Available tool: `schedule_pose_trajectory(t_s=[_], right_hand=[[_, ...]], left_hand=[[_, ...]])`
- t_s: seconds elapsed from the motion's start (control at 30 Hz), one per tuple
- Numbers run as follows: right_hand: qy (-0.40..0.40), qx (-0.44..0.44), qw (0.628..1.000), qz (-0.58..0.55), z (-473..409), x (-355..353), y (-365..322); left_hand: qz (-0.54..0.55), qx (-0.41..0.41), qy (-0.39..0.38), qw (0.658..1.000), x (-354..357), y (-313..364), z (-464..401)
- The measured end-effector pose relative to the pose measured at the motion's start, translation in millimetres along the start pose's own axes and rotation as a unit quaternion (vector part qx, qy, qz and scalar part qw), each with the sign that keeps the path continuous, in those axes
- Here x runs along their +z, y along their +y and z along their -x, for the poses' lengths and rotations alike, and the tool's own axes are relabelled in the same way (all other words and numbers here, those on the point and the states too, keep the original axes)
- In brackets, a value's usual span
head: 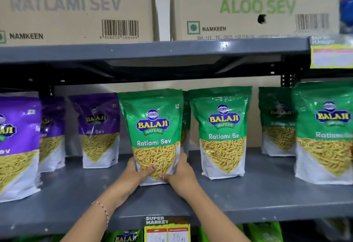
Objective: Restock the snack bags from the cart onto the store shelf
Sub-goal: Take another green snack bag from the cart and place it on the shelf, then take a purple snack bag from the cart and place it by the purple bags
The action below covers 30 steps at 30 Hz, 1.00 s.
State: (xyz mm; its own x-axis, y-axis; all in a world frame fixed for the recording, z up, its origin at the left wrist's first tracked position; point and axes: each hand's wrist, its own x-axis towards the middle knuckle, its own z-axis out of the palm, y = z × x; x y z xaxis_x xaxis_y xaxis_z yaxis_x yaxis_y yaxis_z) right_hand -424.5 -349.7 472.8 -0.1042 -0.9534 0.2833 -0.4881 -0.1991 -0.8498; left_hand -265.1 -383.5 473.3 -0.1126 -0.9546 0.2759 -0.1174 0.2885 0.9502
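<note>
A green Ratlami Sev snack bag stands upright on the grey store shelf, in the middle of the view. My left hand grips its lower left corner and my right hand grips its lower right corner, both thumbs on the clear front window. Another green bag is partly hidden right behind it. A second green Ratlami Sev bag stands just to the right, apart from the held one. The cart is out of view.
Purple Aloo Sev bags stand to the left, more green bags to the right. Cardboard cartons sit on the upper shelf. A price tag hangs at the front edge.
</note>
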Motion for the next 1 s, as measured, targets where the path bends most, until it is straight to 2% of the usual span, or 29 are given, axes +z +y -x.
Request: schedule_pose_trajectory(t_s=[0.13, 0.2, 0.27, 0.37, 0.43, 0.5, 0.57, 0.67, 0.8, 0.87, 0.93, 1.0], right_hand=[[-0.001, 0.014, 1.000, 0.004, 6, -6, -8], [0.007, -0.008, 1.000, -0.011, 17, -11, -15], [0.044, -0.077, 0.996, -0.014, 33, -9, -25], [0.077, -0.191, 0.978, -0.032, 66, 10, -38], [0.027, -0.260, 0.963, -0.068, 92, 38, -45], [-0.065, -0.298, 0.949, -0.081, 118, 75, -45], [-0.188, -0.300, 0.933, -0.059, 142, 123, -34], [-0.384, -0.247, 0.890, 0.019, 183, 211, 3], [-0.594, -0.154, 0.783, 0.103, 242, 295, 54], [-0.667, -0.141, 0.717, 0.147, 280, 330, 82], [-0.715, -0.115, 0.662, 0.192, 318, 363, 105], [-0.736, -0.105, 0.631, 0.223, 334, 379, 117]], left_hand=[[-0.001, -0.010, -0.042, 0.999, -6, 7, 10], [0.021, -0.018, -0.051, 0.998, -11, 13, 23], [0.037, -0.013, 0.023, 0.999, -18, 17, 46], [0.066, 0.108, 0.179, 0.976, -38, 13, 108], [0.067, 0.151, 0.247, 0.955, -60, -3, 157], [0.056, 0.136, 0.300, 0.942, -89, -36, 198], [0.027, 0.067, 0.338, 0.938, -122, -86, 240], [-0.029, -0.115, 0.375, 0.920, -168, -176, 325], [-0.131, -0.316, 0.352, 0.871, -203, -251, 433], [-0.202, -0.392, 0.284, 0.851, -216, -276, 490], [-0.264, -0.497, 0.160, 0.811, -228, -299, 541], [-0.294, -0.541, 0.072, 0.785, -232, -310, 561]])
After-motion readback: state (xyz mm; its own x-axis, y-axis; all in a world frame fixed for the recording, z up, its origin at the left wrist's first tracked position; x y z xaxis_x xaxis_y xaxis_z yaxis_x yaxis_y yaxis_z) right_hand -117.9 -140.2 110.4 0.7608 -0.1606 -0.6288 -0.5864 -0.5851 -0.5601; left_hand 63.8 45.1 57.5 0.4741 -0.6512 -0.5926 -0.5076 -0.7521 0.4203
